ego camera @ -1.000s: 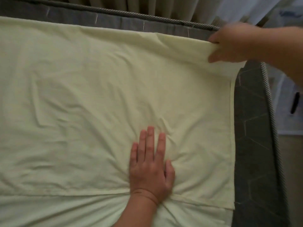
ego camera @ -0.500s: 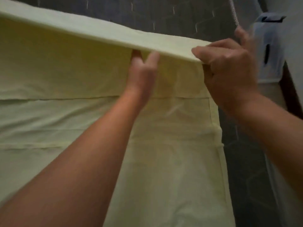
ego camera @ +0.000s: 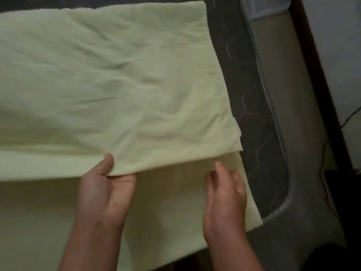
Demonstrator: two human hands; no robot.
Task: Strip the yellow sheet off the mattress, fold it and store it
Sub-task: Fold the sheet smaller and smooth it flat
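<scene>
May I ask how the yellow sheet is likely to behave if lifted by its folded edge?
The yellow sheet looks floppy: it wrinkles all over, so lifted where the left hand pinches its fold it would probably drape. It seems thin, likely light. Its layers may slip apart; the lower one lies offset by the right hand.

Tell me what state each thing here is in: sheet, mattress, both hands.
yellow sheet: folded over itself, wrinkled, lying on the mattress.
mattress: bare along its right side.
left hand: pinches the top layer's near edge.
right hand: open over the lower layer, blurred.
</scene>
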